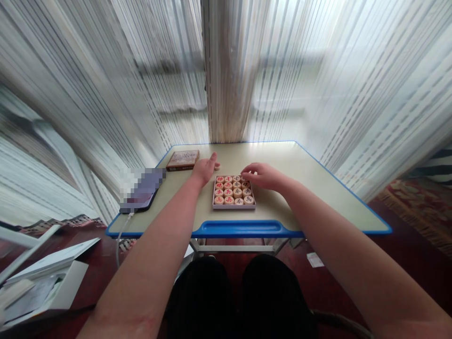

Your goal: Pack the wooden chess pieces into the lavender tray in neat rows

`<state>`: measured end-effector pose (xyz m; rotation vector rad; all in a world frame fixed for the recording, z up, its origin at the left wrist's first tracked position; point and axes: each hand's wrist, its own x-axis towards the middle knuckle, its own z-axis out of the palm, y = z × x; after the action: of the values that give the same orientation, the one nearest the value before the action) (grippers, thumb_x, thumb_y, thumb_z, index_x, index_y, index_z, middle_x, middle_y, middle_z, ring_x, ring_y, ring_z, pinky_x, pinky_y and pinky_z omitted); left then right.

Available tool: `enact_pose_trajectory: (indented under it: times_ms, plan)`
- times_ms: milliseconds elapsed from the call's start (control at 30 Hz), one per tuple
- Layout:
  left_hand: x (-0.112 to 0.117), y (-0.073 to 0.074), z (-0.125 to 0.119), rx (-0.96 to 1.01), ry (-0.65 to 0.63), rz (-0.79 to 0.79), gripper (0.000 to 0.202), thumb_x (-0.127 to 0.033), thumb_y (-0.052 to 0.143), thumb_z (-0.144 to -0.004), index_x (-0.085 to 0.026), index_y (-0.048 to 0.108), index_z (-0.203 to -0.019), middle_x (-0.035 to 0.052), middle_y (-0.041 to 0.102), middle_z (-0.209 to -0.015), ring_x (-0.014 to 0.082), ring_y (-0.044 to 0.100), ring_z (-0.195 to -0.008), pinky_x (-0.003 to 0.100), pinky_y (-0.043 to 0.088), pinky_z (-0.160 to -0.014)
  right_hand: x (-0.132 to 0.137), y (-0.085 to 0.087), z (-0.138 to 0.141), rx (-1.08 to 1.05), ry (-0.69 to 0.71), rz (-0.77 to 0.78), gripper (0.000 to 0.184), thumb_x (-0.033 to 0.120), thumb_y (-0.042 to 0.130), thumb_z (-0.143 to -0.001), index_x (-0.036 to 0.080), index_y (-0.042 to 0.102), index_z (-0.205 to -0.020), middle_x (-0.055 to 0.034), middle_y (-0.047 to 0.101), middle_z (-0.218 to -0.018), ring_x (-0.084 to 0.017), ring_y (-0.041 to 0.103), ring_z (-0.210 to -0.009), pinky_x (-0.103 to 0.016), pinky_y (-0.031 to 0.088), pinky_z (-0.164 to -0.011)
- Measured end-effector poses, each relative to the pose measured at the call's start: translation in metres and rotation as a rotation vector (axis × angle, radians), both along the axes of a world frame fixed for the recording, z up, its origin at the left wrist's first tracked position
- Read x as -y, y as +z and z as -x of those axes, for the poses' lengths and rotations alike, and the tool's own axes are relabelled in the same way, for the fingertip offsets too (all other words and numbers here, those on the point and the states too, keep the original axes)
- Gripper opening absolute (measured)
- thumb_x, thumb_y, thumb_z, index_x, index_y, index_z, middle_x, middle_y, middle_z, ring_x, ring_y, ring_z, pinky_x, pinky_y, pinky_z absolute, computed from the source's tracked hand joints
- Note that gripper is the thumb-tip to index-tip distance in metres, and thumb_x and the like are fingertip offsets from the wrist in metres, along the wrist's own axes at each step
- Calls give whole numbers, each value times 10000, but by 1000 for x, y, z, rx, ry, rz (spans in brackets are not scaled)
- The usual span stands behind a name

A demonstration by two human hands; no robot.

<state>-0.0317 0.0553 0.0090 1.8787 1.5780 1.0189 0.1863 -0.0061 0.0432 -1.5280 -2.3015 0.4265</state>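
A shallow square box (pixel 234 206) holds round wooden Chinese chess pieces in rows, with red characters on the left and dark ones on the right. My right hand (pixel 261 176) reaches over the box's far right corner. Its thumb and fingertips come together at a corner piece, which they partly cover. My left hand (pixel 204 171) is beyond the box's far left corner, side-on with the thumb raised apart. Right by its fingers lies a loose Chinese chess piece (pixel 217 166), partly hidden; nothing shows in its grasp.
A flat brown printed box (pixel 182 160) lies at the table's far left. Nearer, a phone (pixel 143 195) with a white cable (pixel 121 235) rests by the left edge. The pale table (pixel 289 160) has a blue rim. Striped curtains (pixel 233 70) hang behind it.
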Motion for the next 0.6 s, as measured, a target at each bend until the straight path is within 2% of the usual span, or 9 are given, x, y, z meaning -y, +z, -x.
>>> enact_pose_trajectory:
  times_ms: [100, 200, 300, 400, 533, 600]
  plan:
    - [0, -1, 0, -49, -27, -14, 622, -547, 256, -897, -163, 736, -809, 98, 725, -904, 208, 642, -924, 308, 429, -923, 7, 9, -4, -115, 138, 12, 231, 270, 612, -760, 188, 733, -938, -88, 635, -1067, -187, 586, -934, -297, 447, -834]
    - [-1, -1, 1, -75, -34, 2, 632, -537, 234, -903, -163, 732, -796, 96, 726, -910, 204, 634, -958, 303, 409, -950, 10, 17, -9, -187, 219, 135, 201, 303, 659, -713, 185, 748, -848, -67, 650, -978, -177, 590, -880, -296, 455, -808]
    - [-1, -1, 2, -91, -11, 1, 623, -555, 266, -891, -154, 724, -762, 112, 731, -878, 214, 643, -912, 302, 432, -898, 9, 19, -13, -221, 209, 256, 210, 332, 687, -679, 185, 755, -812, -43, 677, -871, -166, 593, -807, -291, 455, -757]
    - [-1, 0, 3, -173, 54, -20, 545, -540, 353, -866, -161, 719, -726, 116, 731, -819, 232, 654, -852, 305, 451, -825, 7, 16, -13, -254, 165, 322, 209, 323, 698, -660, 184, 752, -807, -37, 699, -852, -164, 601, -803, -282, 451, -749]
    - [-1, 0, 7, -308, 146, -70, 428, -465, 440, -837, -163, 728, -741, 139, 721, -813, 279, 654, -852, 337, 454, -773, 7, 13, -11, -312, 34, 250, 195, 283, 641, -702, 164, 741, -819, -46, 700, -822, -165, 602, -795, -277, 450, -718]
    - [-1, -1, 9, -356, 156, -80, 324, -399, 509, -798, -168, 734, -770, 137, 722, -837, 285, 650, -859, 339, 458, -760, 9, 14, -10, -294, 69, 228, 202, 283, 633, -704, 171, 745, -830, -42, 694, -831, -161, 591, -783, -277, 448, -707]
